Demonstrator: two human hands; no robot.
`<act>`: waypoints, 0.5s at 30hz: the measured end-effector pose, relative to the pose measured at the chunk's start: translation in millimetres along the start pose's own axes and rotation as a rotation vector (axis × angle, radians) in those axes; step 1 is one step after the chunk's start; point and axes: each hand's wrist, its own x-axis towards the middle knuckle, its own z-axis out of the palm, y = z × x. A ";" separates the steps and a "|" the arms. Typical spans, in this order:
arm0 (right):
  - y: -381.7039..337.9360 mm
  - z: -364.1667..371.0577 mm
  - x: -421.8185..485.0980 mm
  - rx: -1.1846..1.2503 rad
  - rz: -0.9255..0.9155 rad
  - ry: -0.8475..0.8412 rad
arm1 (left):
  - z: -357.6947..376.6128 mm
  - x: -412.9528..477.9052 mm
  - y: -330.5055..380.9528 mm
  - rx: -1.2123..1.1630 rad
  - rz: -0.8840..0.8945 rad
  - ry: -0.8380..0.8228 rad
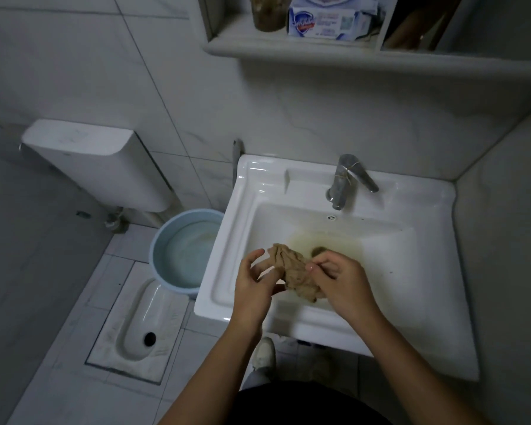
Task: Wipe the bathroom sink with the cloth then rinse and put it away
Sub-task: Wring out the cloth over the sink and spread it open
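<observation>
A crumpled tan cloth (pixel 295 269) hangs between both hands over the front of the white sink (pixel 242 271). My right hand (pixel 341 279) grips its right side, fingers closed round it. My left hand (pixel 253 282) holds its left edge, thumb and forefinger spread above. The basin bottom shows a yellowish stain around the drain (pixel 319 250), just behind the cloth. The chrome faucet (pixel 345 179) stands at the back rim; no water is visibly running.
A blue bucket (pixel 184 250) with water stands on the floor left of the sink. A squat toilet (pixel 141 320) lies further front-left, its cistern (pixel 95 164) on the wall. A shelf (pixel 319 47) above holds a soap pack (pixel 325 23).
</observation>
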 end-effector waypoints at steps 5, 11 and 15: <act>-22.6 1.2 1.3 0.066 0.053 0.031 | -4.0 -1.0 9.4 0.028 -0.144 -0.127; -30.1 -2.8 2.6 0.065 0.073 0.169 | -15.6 11.0 7.5 0.044 -0.093 -0.113; -34.3 -0.3 3.4 0.148 0.113 0.250 | -15.0 13.8 12.8 -0.028 -0.052 -0.158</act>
